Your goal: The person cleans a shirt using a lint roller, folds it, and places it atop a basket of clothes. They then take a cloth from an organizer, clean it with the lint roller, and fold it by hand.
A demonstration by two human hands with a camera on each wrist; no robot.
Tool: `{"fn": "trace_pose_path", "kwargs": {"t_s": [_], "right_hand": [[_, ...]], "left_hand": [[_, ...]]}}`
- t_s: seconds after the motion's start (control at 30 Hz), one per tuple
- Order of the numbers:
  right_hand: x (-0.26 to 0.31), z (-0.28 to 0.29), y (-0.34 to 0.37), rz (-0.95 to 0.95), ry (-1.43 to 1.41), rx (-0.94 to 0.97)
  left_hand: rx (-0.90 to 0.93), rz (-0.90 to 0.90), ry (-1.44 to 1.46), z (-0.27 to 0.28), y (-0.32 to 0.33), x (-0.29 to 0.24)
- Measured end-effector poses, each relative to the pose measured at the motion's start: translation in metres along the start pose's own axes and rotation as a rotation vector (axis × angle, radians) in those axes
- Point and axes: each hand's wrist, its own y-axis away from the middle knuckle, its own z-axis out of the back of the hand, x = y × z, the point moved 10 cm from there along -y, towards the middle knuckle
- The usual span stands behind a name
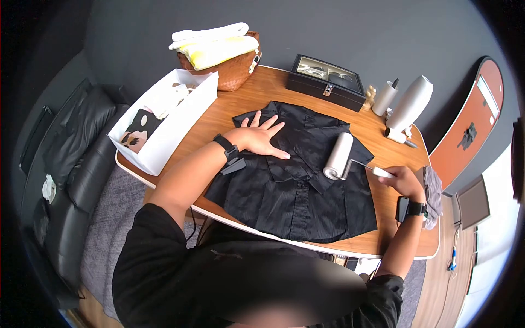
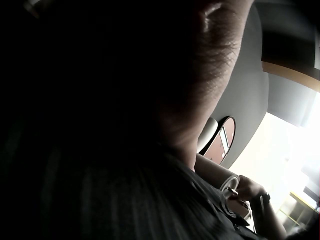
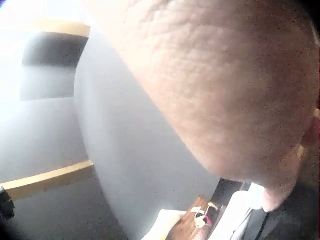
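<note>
A black striped short-sleeved shirt lies spread on the wooden table, its front edge close to the table's rim. My left hand rests on the upper left of the shirt with its fingers spread wide. On the shirt's right side sits a lint roller with a pale cylinder. My right hand grips its white handle beyond the shirt's right edge. From the left wrist, the roller and the right hand appear past the dark cloth. The right hand fills much of its own wrist view.
A white box with assorted items stands at the left. Behind it, a brown woven bag carries folded towels. A black glasses case and a silver hair dryer stand at the back. Grey cloth lies at the right edge.
</note>
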Motion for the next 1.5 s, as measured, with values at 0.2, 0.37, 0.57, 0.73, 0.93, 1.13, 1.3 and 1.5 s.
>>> {"fn": "trace_pose_path", "kwargs": {"t_s": [0.2,0.37,0.57,0.73,0.93,1.13,1.3,1.5], "right_hand": [[-0.021,0.012,0.001,0.091,-0.185,-0.039],[0.030,-0.005,0.008,0.119,-0.187,-0.002],[0.061,-0.031,0.001,0.297,-0.501,0.077],[0.065,-0.030,-0.005,0.350,-0.713,0.027],[0.107,-0.048,0.008,0.592,-0.997,0.201],[0.186,-0.073,0.059,0.801,-0.589,0.286],[0.222,-0.095,0.084,0.984,-0.173,0.127],[0.223,-0.106,0.078,1.025,0.120,-0.085]], "left_hand": [[0.001,0.003,-0.003,0.001,0.001,-0.001],[0.003,0.008,-0.015,0.000,0.000,-0.001],[0.012,0.013,-0.020,-0.001,0.000,-0.001],[0.005,0.010,-0.015,-0.001,0.000,-0.001],[0.004,0.007,-0.017,-0.001,-0.001,-0.001],[-0.003,0.005,-0.018,-0.001,0.000,0.000],[0.000,0.008,-0.026,-0.001,-0.002,0.000],[-0.007,0.001,-0.034,-0.001,-0.003,0.000]]}}
